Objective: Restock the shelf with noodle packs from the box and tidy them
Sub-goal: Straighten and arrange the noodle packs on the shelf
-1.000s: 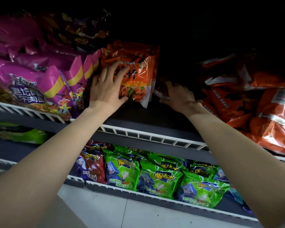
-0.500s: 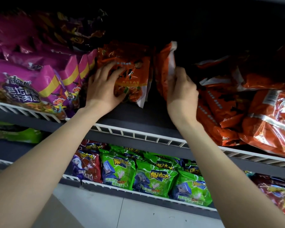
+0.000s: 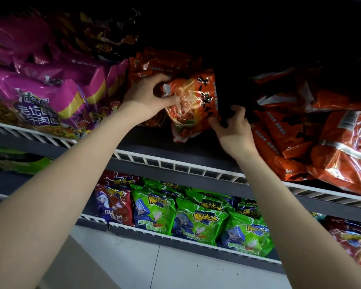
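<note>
An orange noodle pack stands tilted on the upper shelf, its printed front towards me. My left hand pinches its upper left corner between thumb and fingers. My right hand grips its lower right edge with curled fingers. Behind the left hand stand more orange packs upright. To the right lies a loose heap of orange packs. No box is in view.
Purple noodle packs fill the upper shelf's left side behind a white wire rail. The shelf below holds green packs, a red pack and colourful packs at far right. A dark gap lies behind the held pack.
My right hand brought an orange pack from the right heap into the gap, turning it face-front. My left hand left the upright stack and took the pack's top corner.
</note>
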`<state>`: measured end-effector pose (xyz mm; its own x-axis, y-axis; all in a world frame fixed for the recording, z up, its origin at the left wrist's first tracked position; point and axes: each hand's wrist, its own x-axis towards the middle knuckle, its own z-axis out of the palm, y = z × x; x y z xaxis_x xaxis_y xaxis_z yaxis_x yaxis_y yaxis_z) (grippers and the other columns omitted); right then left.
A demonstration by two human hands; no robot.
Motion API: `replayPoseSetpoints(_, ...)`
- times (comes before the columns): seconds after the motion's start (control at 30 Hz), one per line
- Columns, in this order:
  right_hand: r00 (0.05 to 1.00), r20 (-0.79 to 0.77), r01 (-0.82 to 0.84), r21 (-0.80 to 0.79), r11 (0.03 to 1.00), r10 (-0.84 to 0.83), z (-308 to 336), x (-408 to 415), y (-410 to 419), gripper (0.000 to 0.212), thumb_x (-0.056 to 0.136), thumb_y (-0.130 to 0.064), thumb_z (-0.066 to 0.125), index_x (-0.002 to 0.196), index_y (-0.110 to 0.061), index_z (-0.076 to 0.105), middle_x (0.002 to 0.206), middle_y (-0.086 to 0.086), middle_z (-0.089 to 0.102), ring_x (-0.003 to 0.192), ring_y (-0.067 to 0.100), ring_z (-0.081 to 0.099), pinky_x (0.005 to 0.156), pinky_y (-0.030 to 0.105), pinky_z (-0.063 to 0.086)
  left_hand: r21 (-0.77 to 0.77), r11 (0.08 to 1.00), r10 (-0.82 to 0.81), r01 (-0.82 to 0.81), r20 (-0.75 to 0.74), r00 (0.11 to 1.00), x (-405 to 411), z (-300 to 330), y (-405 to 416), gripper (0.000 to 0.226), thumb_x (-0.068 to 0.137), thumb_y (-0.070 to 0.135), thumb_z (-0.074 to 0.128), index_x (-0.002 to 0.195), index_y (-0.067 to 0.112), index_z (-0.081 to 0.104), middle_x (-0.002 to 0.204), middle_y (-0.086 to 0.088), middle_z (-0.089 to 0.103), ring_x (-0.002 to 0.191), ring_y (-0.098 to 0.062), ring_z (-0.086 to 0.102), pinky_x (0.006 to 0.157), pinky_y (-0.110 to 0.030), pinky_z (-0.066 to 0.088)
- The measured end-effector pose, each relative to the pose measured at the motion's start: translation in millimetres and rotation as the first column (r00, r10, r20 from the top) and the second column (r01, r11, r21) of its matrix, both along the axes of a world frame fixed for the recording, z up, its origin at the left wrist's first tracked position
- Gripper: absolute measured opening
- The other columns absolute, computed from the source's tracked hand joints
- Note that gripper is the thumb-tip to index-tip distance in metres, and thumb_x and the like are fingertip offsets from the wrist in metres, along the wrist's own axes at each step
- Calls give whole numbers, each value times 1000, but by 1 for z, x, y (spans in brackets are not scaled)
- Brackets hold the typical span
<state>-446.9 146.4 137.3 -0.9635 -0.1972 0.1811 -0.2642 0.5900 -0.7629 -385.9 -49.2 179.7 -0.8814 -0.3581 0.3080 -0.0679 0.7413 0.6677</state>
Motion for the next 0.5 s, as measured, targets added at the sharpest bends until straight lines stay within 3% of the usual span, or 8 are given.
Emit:
replayPoseSetpoints(0.03, 991, 132, -4, -35, 999, 8, 0, -5, 1, 76, 87, -39, 63, 145, -14, 21, 132, 15, 49, 115, 35, 53, 93, 43, 47, 55, 998, -34, 33, 4, 999, 3, -1, 0, 50, 82, 36, 69, 128, 25, 51, 122, 5, 56, 117, -18, 50, 94, -29, 39)
replayPoseSetpoints(0.1, 972, 216, -71, -109, 991, 93, 0, -6, -2, 86, 87, -38, 64, 150, -19, 8, 133, 10, 51, 116, 33, 55, 94, 50, 48, 157, 985, -76, 75, 1, 997, 14, -6, -5, 43, 83, 30, 69, 122, 27, 51, 115, 7, 55, 113, -17, 51, 94, -29, 40)
replayPoseSetpoints(0.17, 961, 193, -134, -298, 945, 197, -1, -1, -12, 83, 87, -30, 67, 150, -23, 13, 129, 1, 54, 114, 26, 56, 94, 51, 49, 172, 985, -27, 30, -22, 999, 26, -13, -16, 39, 82, 28, 71, 116, 26, 53, 112, 7, 56, 110, -17, 53, 94, -30, 42)
replayPoseSetpoints(0.23, 970, 99, -154, -453, 878, 221, 2, 4, -24, 76, 83, -23, 72, 143, -23, 27, 119, -3, 55, 111, 22, 57, 90, 52, 51, 6, 994, 107, -107, -61, 992, 35, -19, -26, 43, 80, 32, 72, 117, 18, 56, 112, 2, 58, 108, -20, 55, 90, -29, 42)
replayPoseSetpoints(0.3, 986, -53, -167, -417, 893, 160, 11, 5, -36, 62, 79, -23, 76, 130, -20, 42, 110, -3, 60, 104, 21, 61, 83, 49, 55, -251, 942, 204, -223, -102, 974, 39, -26, -31, 50, 78, 34, 74, 117, 7, 56, 118, -10, 57, 109, -29, 55, 91, -35, 43)
replayPoseSetpoints(0.37, 977, -183, -161, -276, 948, 112, 22, 5, -47, 47, 80, -26, 74, 119, -17, 49, 103, -3, 63, 95, 17, 63, 79, 44, 56, -395, 876, 249, -277, -124, 961, 42, -31, -30, 55, 78, 33, 73, 119, 1, 53, 124, -17, 52, 108, -35, 55, 90, -43, 44)
replayPoseSetpoints(0.5, 950, -285, -156, -91, 984, 124, 36, -1, -63, 50, 84, -31, 70, 126, -15, 48, 115, 4, 65, 104, 25, 63, 85, 44, 53, -400, 841, 280, -365, -254, 926, 52, -33, -21, 60, 81, 28, 70, 129, 7, 42, 130, -17, 43, 100, -34, 60, 79, -42, 51)
